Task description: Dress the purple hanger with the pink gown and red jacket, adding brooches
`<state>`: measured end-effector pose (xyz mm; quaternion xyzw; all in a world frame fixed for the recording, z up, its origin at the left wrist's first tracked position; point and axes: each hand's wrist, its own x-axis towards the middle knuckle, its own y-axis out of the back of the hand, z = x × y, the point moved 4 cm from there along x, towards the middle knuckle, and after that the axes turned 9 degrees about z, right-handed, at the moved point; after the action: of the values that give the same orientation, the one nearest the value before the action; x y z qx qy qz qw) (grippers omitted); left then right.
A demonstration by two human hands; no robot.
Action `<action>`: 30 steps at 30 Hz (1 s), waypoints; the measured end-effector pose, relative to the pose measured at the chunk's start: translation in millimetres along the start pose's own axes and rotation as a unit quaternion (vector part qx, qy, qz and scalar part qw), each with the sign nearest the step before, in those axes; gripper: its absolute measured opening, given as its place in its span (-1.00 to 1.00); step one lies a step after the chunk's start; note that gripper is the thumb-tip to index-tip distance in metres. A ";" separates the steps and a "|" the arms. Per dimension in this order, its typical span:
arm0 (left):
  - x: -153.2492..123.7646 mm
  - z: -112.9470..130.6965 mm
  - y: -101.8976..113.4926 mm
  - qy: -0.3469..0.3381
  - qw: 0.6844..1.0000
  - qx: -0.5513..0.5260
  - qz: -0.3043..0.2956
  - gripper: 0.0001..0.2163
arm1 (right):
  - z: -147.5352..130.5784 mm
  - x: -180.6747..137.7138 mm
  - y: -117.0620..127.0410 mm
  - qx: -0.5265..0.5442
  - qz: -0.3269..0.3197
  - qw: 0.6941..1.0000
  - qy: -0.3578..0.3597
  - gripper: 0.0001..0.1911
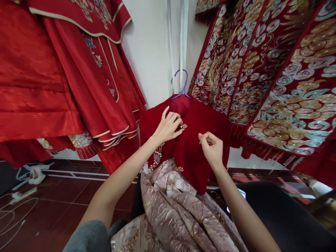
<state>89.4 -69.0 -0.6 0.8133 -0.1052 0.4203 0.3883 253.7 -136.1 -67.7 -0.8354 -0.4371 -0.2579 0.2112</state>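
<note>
A dark red velvet jacket (189, 147) hangs in front of me on a purple hanger (183, 82), over a pink-gold brocade skirt (173, 206). My left hand (168, 126) rests on the jacket's chest, its fingers pinched on a small gold ornamental clasp (183, 126). My right hand (212, 147) is curled closed against the velvet a little lower and to the right, pinching the fabric. A beaded tassel (156, 155) hangs at the jacket's left edge. Another gold clasp (180, 169) sits near the hem.
Red satin garments (65, 77) hang at the left. Heavily embroidered red and gold garments (275, 70) hang at the right. White cables and a power strip (21, 196) lie on the dark red tiled floor. A dark chair (283, 213) is at the lower right.
</note>
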 end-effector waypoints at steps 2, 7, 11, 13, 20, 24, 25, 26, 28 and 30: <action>-1.9 -3.1 0.8 0.013 1.000 -0.004 0.000 -0.77 | 5.4 -5.3 4.0 -0.001 -0.006 1.000 -0.016 -0.61; -1.9 -5.7 -0.3 0.010 1.000 -0.005 -0.003 -0.79 | 21.2 -19.5 13.2 -0.008 -0.023 0.999 -0.045 -0.58; -0.2 -5.7 0.2 -0.008 0.999 -0.038 -0.003 -0.82 | 31.4 -25.5 20.0 -0.017 -0.050 0.997 -0.055 -0.59; 0.7 -4.8 2.3 -0.019 0.998 -0.057 0.003 -0.84 | 35.2 -25.4 23.7 -0.019 -0.058 0.996 -0.058 -0.59; 4.0 1.0 6.1 -0.063 0.996 -0.060 -0.010 -0.78 | 38.8 -19.2 33.2 -0.023 -0.047 0.997 -0.053 -0.60; 2.7 -4.5 -4.5 -0.081 0.996 -0.017 -0.033 -0.76 | 39.0 -17.3 35.3 -0.025 -0.046 0.997 -0.056 -0.60; 2.2 -6.5 -7.9 -0.082 0.996 -0.002 -0.033 -0.76 | 38.9 -16.9 35.8 -0.026 -0.045 0.997 -0.056 -0.60; 1.6 -8.3 -11.1 -0.081 0.996 0.011 -0.033 -0.75 | 38.9 -16.6 36.3 -0.027 -0.045 0.997 -0.055 -0.60; 0.7 -10.9 -16.1 -0.076 0.996 0.025 -0.027 -0.74 | 39.0 -16.6 37.4 -0.027 -0.042 0.997 -0.052 -0.60; 0.5 -11.5 -18.4 -0.074 0.996 0.031 -0.023 -0.74 | 39.5 -17.2 38.2 -0.026 -0.041 0.997 -0.054 -0.60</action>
<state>91.9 -48.2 -6.3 0.8563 -0.1019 0.3530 0.3631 287.2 -144.1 -113.9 -0.8346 -0.4750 -0.2323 0.1544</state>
